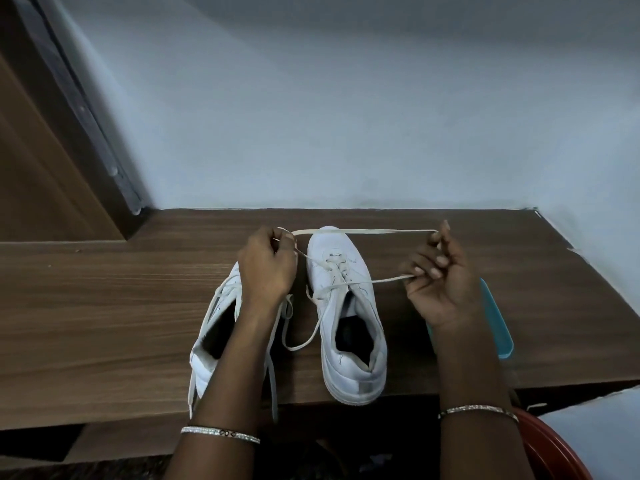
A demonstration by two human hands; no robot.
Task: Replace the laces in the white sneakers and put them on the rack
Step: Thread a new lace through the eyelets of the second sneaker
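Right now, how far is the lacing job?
Done: the right sneaker has lace crossed through several eyelets. In hand: left hand and right hand pinch that lace, stretched between them. Left: finishing it, the left sneaker with loose laces, then racking both.

Dim, soft indoor light falls evenly across the wooden desk (104, 306), with a cool blue cast on the wall (346, 116), which darkens toward the top. The white sneakers (349, 375) are the brightest tones; the left hand (266, 268) and right hand (443, 289) are underexposed, their detail lost in shadow. Shadows on the desk are faint and soft-edged. Wide-angle distortion bows the door frame (86, 116) and desk edges; the lace (381, 231) looks slightly soft.
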